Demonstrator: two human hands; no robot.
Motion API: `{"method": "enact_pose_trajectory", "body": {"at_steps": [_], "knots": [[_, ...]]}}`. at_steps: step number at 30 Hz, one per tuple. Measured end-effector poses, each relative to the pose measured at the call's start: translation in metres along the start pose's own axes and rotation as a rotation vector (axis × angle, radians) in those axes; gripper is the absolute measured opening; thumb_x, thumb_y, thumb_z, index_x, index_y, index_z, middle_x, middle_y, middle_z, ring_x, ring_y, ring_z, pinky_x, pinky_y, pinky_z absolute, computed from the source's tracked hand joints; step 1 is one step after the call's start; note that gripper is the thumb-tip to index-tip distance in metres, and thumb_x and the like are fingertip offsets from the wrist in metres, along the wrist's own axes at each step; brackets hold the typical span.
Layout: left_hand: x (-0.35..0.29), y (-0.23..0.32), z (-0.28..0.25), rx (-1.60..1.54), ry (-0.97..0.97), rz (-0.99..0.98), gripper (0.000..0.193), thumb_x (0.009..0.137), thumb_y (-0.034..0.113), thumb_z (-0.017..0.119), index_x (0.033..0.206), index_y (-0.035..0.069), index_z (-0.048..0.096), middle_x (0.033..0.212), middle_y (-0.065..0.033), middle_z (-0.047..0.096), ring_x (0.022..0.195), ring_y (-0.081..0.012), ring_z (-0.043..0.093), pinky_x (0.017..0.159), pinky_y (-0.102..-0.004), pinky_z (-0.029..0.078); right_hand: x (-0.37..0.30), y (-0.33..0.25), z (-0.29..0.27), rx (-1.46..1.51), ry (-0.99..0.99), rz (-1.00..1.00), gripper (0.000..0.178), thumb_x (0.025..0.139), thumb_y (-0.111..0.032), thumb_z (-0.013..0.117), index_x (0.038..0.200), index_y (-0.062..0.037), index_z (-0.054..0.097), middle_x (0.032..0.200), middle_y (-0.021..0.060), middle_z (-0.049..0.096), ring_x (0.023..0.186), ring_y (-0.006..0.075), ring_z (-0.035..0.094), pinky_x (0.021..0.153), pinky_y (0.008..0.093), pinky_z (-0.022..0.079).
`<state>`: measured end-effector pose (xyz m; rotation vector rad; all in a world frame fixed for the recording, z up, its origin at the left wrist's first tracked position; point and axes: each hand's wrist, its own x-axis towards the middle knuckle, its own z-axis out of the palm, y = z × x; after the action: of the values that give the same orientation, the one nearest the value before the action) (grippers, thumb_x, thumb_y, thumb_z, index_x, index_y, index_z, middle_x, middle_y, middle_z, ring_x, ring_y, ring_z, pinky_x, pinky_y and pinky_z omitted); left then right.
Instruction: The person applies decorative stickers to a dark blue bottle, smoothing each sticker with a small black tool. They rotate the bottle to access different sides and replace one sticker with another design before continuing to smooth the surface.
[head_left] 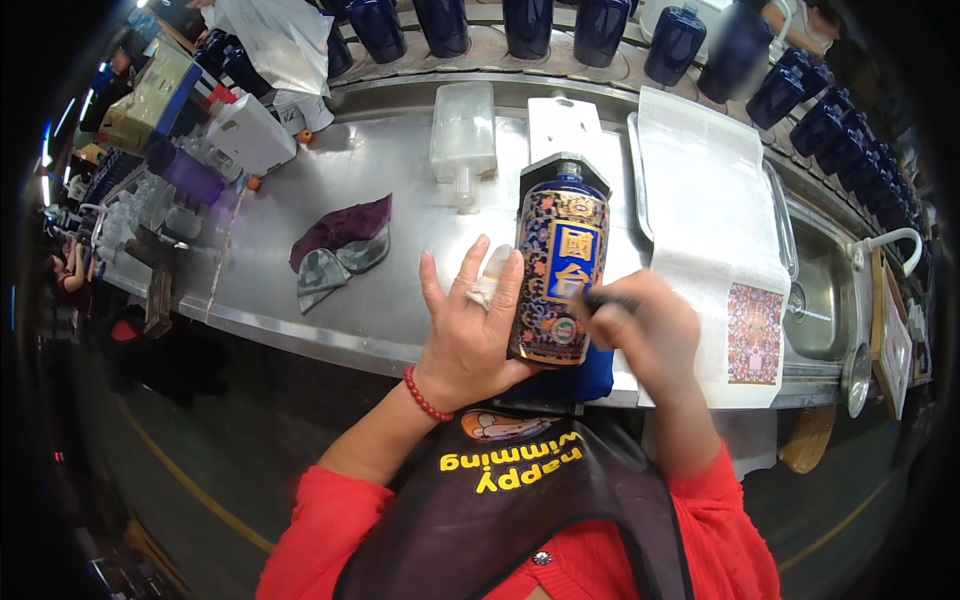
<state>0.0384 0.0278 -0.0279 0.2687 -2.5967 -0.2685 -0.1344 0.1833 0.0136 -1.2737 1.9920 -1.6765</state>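
A dark blue bottle with a floral, gold-edged wrap lies neck away from me on a support. At its left side is my left hand, fingers spread, the index finger's side against the glass and the thumb by its base. White tape wraps one finger. My right hand, blurred by motion, is closed round a small dark tool. That tool's tip meets the lower front of the wrap; its exact kind is unclear. Beneath the bottle's base shows blue cloth.
A patterned decal sheet lies on white paper at right, beside a sink. Left are purple and grey cloths. A clear square bottle lies behind. Several blue bottles line the conveyor.
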Motion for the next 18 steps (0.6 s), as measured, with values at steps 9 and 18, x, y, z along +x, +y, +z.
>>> {"method": "enact_pose_trajectory", "body": {"at_steps": [9, 18], "knots": [[-0.001, 0.004, 0.019, -0.247, -0.015, -0.098, 0.131, 0.072, 0.069, 0.078, 0.157, -0.01, 0.017, 0.153, -0.0307, 0.036, 0.147, -0.0461, 0.03, 0.113, -0.0749, 0.002, 0.014, 0.037, 0.02, 0.453, 0.217, 0.357, 0.021, 0.103, -0.017, 0.059, 0.116, -0.0006, 0.059, 0.099, 0.0055, 0.068, 0.086, 0.0082, 0.062, 0.076, 0.0234, 0.051], [-0.003, 0.003, 0.016, -0.226, 0.017, -0.072, 0.123, 0.073, 0.065, 0.08, 0.154, -0.01, 0.027, 0.141, -0.0283, 0.051, 0.143, -0.0446, 0.037, 0.111, -0.0768, 0.003, 0.045, 0.022, 0.015, 0.322, 0.247, 0.269, 0.022, 0.101, -0.011, 0.058, 0.12, -0.0008, 0.062, 0.096, 0.0036, 0.066, 0.085, 0.0075, 0.059, 0.074, 0.0232, 0.05]]}}
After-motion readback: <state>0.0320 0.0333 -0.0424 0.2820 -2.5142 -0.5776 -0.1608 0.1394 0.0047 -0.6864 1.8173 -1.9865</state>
